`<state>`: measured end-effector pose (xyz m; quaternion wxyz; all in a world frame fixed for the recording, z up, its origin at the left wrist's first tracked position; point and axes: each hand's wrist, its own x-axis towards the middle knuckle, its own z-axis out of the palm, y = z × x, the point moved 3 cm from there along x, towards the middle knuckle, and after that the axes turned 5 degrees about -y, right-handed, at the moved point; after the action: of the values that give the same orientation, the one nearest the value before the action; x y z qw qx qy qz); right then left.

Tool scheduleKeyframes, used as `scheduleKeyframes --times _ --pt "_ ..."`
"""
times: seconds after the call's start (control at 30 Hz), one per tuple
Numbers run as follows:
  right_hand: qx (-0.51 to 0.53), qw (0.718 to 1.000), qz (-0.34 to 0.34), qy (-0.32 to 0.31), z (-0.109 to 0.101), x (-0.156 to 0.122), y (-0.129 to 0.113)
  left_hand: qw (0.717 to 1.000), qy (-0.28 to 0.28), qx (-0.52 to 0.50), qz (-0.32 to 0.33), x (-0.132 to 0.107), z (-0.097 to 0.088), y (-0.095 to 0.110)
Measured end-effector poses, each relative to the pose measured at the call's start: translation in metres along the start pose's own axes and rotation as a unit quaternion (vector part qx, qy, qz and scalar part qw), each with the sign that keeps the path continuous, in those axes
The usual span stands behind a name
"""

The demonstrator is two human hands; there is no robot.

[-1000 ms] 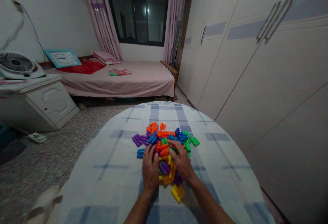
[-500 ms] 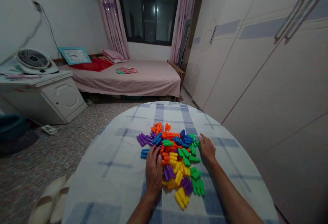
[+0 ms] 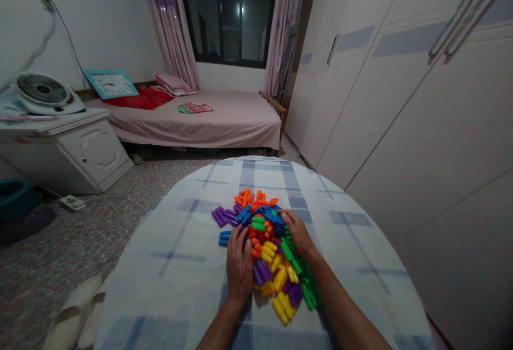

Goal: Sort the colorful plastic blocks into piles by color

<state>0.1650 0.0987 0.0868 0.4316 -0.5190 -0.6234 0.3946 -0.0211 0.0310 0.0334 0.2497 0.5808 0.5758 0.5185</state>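
A heap of small plastic toy pieces, each like a few joined tubes, lies on the table between my two hands. Orange pieces (image 3: 244, 199) are at its far end, with purple pieces (image 3: 219, 216) at the far left. Blue pieces (image 3: 274, 220) sit in the upper middle. Yellow pieces (image 3: 284, 307) fill the near end, and green pieces (image 3: 294, 262) run down the right. My left hand (image 3: 239, 267) rests along the heap's left side, fingers extended. Against the right side lies my right hand (image 3: 297, 233), fingers stretched over blue and green pieces and partly hiding them.
A blue-and-white checked cloth (image 3: 176, 296) covers the rounded table. Behind it stand a bed (image 3: 224, 125) and a cabinet (image 3: 88, 152) with a fan (image 3: 44, 91). A tall wardrobe (image 3: 420, 152) lines the right. Slippers (image 3: 74, 312) lie on the floor at left.
My right hand has moved left into the heap, and the green and blue pieces there are pushed inward and closer together. My left hand has stayed nearly in place.
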Motion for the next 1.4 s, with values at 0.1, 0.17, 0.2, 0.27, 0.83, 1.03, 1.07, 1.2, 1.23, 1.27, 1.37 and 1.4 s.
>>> scheduleKeyframes --times 0.1,0.17,0.2,0.27,0.83,1.03,1.07,1.2,1.23,1.27,1.37,1.4 --pt "-0.026 0.998 -0.059 -0.007 0.018 -0.014 -0.030 1.000 0.005 -0.001 -0.002 0.000 0.000 0.001" --pt "-0.037 0.994 -0.096 -0.040 0.029 -0.025 -0.049 1.000 0.011 -0.004 -0.005 0.000 -0.001 0.001" --pt "-0.041 0.991 -0.112 -0.056 0.033 -0.030 -0.056 1.000 0.012 -0.007 -0.006 0.000 -0.001 0.001" --pt "-0.050 0.988 -0.131 -0.065 0.035 -0.041 -0.064 1.000 0.011 -0.011 -0.004 0.001 -0.001 0.001" --pt "-0.153 0.967 0.003 0.202 -0.024 -0.097 0.049 0.999 0.026 -0.031 0.007 -0.002 -0.009 -0.002" --pt "-0.160 0.967 0.000 0.199 -0.021 -0.095 0.047 0.999 -0.015 0.022 0.029 -0.016 -0.025 0.037" --pt "-0.159 0.968 0.000 0.195 -0.021 -0.096 0.048 0.998 -0.031 0.044 0.042 -0.020 -0.029 0.049" --pt "-0.155 0.969 0.000 0.192 -0.021 -0.096 0.049 0.976 -0.115 0.145 0.116 -0.045 -0.044 0.084" --pt "-0.153 0.969 -0.001 0.193 -0.021 -0.096 0.048 0.963 -0.152 0.172 0.139 -0.054 -0.046 0.086" --pt "-0.151 0.970 -0.002 0.193 -0.020 -0.096 0.048 0.947 -0.193 0.199 0.161 -0.064 -0.047 0.086" --pt "-0.146 0.972 -0.008 0.186 -0.019 -0.096 0.046 0.894 -0.296 0.265 0.205 -0.090 -0.048 0.068" --pt "-0.145 0.972 -0.008 0.185 -0.019 -0.097 0.046 0.885 -0.306 0.281 0.209 -0.095 -0.048 0.059"
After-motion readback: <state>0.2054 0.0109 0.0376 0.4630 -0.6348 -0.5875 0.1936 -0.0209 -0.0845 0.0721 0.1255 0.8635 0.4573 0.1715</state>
